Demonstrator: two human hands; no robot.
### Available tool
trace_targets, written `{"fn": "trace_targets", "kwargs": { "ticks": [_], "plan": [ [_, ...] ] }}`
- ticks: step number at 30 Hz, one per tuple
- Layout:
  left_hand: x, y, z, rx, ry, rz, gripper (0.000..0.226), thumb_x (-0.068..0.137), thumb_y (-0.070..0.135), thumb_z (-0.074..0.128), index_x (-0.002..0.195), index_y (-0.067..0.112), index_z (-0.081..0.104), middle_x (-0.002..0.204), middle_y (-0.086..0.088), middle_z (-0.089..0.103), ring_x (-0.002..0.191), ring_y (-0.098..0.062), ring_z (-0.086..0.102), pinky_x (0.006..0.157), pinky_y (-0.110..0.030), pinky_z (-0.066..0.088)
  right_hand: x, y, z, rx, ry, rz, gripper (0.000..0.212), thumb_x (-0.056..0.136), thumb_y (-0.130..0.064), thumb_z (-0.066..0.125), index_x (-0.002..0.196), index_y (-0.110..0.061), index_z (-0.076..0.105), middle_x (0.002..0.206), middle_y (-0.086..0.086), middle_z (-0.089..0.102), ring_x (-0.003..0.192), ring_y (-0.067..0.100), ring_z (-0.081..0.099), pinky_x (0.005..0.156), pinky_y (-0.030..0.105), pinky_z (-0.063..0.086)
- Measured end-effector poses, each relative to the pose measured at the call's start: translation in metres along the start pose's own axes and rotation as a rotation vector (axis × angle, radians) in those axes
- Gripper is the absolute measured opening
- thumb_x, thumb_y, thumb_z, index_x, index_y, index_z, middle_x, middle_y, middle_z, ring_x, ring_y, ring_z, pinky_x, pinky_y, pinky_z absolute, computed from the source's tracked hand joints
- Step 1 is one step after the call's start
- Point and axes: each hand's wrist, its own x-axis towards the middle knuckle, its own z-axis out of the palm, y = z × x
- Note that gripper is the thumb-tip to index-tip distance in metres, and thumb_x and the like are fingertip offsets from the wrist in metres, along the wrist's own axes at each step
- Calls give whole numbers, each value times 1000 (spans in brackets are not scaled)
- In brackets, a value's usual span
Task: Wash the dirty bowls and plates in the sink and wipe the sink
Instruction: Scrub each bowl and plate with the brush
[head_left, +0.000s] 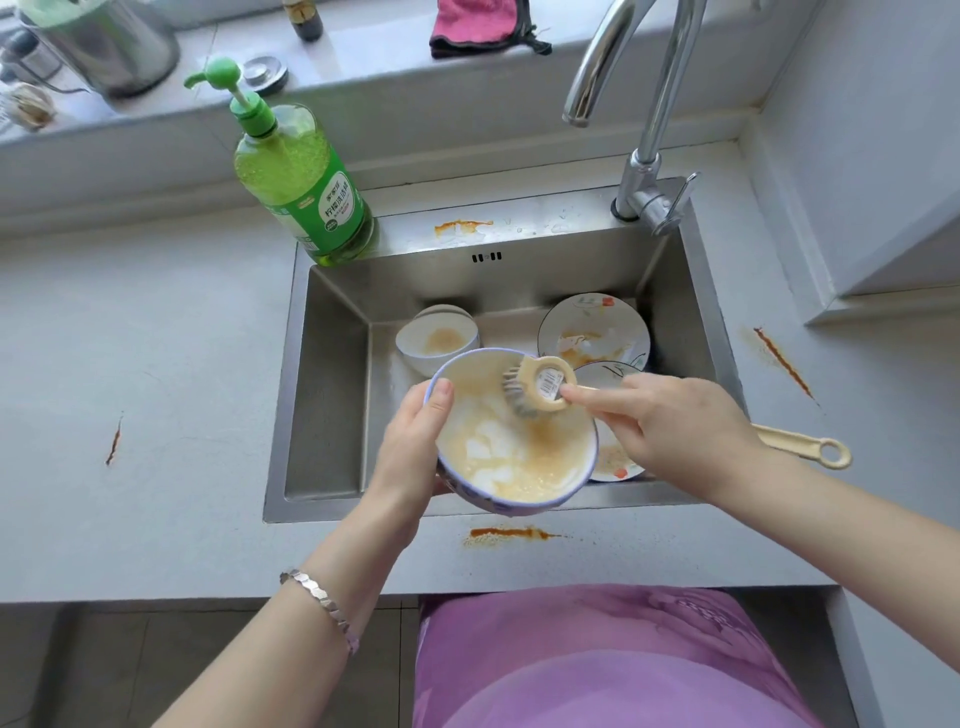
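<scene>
Bowl (514, 447), smeared with orange-brown residue, is held tilted over the front of the sink (332, 405), near the counter's (156, 364) front edge. Left hand (415, 441) grips its left rim, thumb inside. Right hand (670, 421) holds the cream brush (540, 387) by the handle, bristles against the bowl's inner wall. A second bowl (439, 338) and a stained plate (592, 332) lie at the back of the basin.
</scene>
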Motion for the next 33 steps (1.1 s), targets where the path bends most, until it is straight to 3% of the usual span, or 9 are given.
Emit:
{"fn": "trace_targets", "kwargs": {
  "ticks": [4, 9, 15, 19, 21, 23, 27, 30, 33],
  "plan": [
    [-1, -3, -3, -36, 103, 2, 18, 98, 40, 38, 95, 35, 55, 93, 10, 63, 78, -10, 62, 51, -24, 51, -22, -5, 1, 793, -31, 483, 33, 94, -23, 52, 119, -44, 57, 89, -12, 69, 75, 8, 61, 70, 26, 51],
    [-3, -17, 3, -99, 179, 45, 16, 98, 38, 38, 94, 37, 54, 96, 8, 62, 83, -14, 62, 67, -34, 51, -19, -12, 11, 1457, -63, 1036, 51, 82, -33, 63, 131, -29, 50, 81, 8, 66, 34, 2, 23, 33, 12, 20],
    [-5, -27, 20, -176, -22, 22, 25, 95, 43, 37, 109, 38, 57, 108, 8, 68, 97, -14, 66, 77, -35, 55, -14, -11, 15, 1959, -278, 967, 64, 57, -47, 81, 111, -20, 59, 68, -4, 49, 33, 1, 23, 31, 10, 16],
    [0, -31, 28, 79, -95, 174, 38, 94, 31, 49, 130, 42, 41, 114, 21, 59, 100, 9, 59, 74, -12, 48, -19, -3, 14, 1710, -168, 996, 69, 53, -47, 70, 117, -25, 59, 69, -4, 51, 37, 3, 23, 30, 13, 18],
    [3, -33, 31, 446, -52, 402, 55, 90, 33, 58, 134, 48, 28, 124, 25, 45, 112, 12, 43, 91, -8, 33, -22, 2, 16, 1604, -82, 1071, 69, 64, -43, 69, 130, -28, 52, 71, -2, 49, 40, 5, 22, 32, 15, 18],
    [3, -35, 39, 755, -107, 693, 56, 81, 49, 58, 133, 34, 43, 126, 18, 46, 117, 5, 38, 97, -11, 27, -24, 4, 16, 1528, -33, 1138, 53, 80, -35, 63, 131, -28, 51, 68, -3, 44, 40, 6, 23, 32, 16, 18],
    [6, -45, 59, 1051, -285, 940, 34, 75, 49, 52, 94, 23, 62, 75, 10, 65, 70, -10, 57, 57, -25, 48, -19, 3, 13, 1472, 29, 1192, 48, 84, -33, 61, 130, -24, 53, 68, -2, 38, 37, 5, 24, 33, 17, 20],
    [6, -38, 69, 1014, -188, 828, 14, 79, 27, 56, 76, 14, 53, 60, 10, 51, 63, -14, 45, 53, -32, 43, -12, 4, 3, 1374, 13, 1110, 58, 81, -46, 64, 134, -28, 48, 82, -2, 55, 31, 3, 35, 34, 15, 24],
    [10, -20, 70, 636, -137, 441, 12, 82, 12, 66, 75, 13, 56, 63, 8, 53, 62, -12, 46, 59, -28, 38, -11, 9, -11, 1113, -12, 887, 52, 86, -49, 56, 134, -35, 45, 83, -4, 67, 41, -3, 47, 45, 15, 38]
  ]
}}
